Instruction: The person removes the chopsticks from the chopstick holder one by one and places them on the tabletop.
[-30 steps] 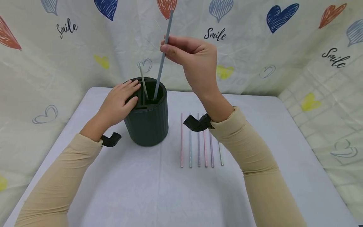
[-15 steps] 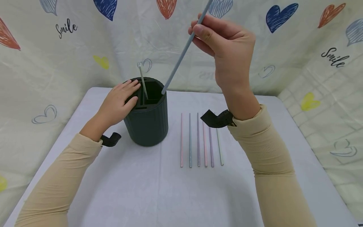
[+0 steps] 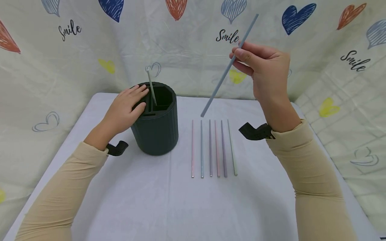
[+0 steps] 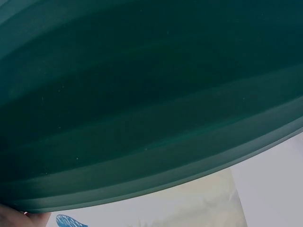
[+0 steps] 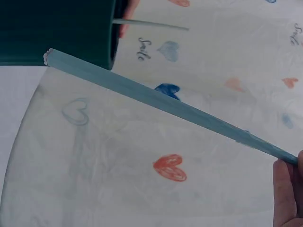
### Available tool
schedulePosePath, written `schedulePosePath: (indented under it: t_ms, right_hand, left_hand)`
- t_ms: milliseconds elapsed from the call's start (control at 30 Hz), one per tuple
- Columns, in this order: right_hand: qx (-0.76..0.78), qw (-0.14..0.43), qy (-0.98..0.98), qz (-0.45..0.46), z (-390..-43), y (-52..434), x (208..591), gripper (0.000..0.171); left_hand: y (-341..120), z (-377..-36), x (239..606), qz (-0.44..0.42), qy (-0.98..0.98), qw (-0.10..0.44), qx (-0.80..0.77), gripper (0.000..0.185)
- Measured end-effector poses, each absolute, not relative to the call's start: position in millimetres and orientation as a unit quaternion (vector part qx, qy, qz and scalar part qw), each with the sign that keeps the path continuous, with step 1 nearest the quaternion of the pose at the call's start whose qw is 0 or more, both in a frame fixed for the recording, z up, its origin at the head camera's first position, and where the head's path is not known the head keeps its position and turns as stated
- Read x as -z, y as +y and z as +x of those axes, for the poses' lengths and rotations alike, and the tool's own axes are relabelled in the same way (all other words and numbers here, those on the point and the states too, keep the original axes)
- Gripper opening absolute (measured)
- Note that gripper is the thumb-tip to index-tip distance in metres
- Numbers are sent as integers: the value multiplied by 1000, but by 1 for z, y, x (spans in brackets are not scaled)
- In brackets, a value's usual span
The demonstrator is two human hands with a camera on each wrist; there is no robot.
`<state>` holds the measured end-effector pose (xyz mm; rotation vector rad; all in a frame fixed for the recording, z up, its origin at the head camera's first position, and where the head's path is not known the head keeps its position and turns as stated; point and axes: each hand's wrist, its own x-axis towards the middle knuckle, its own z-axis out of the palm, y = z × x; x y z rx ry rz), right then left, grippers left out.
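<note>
A dark green ribbed holder (image 3: 156,127) stands on the white table, with a pale green stick (image 3: 151,88) leaning inside it. My left hand (image 3: 126,107) rests on the holder's rim, fingers curled over its edge. My right hand (image 3: 265,72) pinches a grey-blue stick (image 3: 229,65) in the air, slanted, its lower tip above the table right of the holder. Several coloured sticks (image 3: 212,147) lie side by side on the table below that tip. In the right wrist view the grey-blue stick (image 5: 161,101) crosses the frame, with the holder (image 5: 57,28) at the top left. The holder's wall (image 4: 142,104) fills the left wrist view.
A cloth backdrop (image 3: 75,50) printed with hearts and "Smile" encloses the table (image 3: 135,201) at the back and both sides. The table's right edge (image 3: 331,157) runs close beside my right forearm. Black wrist mounts sit on both sleeves.
My right hand lifted the grey-blue stick out of the holder and carried it to the right, above the row of sticks. The left hand stayed on the holder's rim.
</note>
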<state>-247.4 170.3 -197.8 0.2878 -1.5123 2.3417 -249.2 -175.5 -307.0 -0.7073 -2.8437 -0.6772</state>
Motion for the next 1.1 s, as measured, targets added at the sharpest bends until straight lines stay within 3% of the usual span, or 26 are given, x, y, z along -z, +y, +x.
schedulePosePath:
  t_ms: [1100]
  right_hand:
    - [-788,-14,-612,-72,-277,266,264,8]
  left_hand:
    - [-177,-251,310,-234,-943,72,226,53]
